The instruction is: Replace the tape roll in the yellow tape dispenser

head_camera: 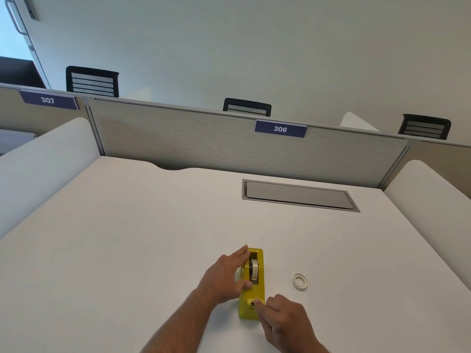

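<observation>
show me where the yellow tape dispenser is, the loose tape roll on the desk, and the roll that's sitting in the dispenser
yellow tape dispenser (254,291), head view, its top right of the slot.
loose tape roll (295,279), head view, left side of the ring.
roll in the dispenser (254,270), head view, its outer tape face.

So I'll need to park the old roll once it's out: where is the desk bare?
Bare desk stretches left of the left hand, and between the yellow dispenser and the grey cable hatch. It is crowded near the right hand and the loose tape roll.
</observation>
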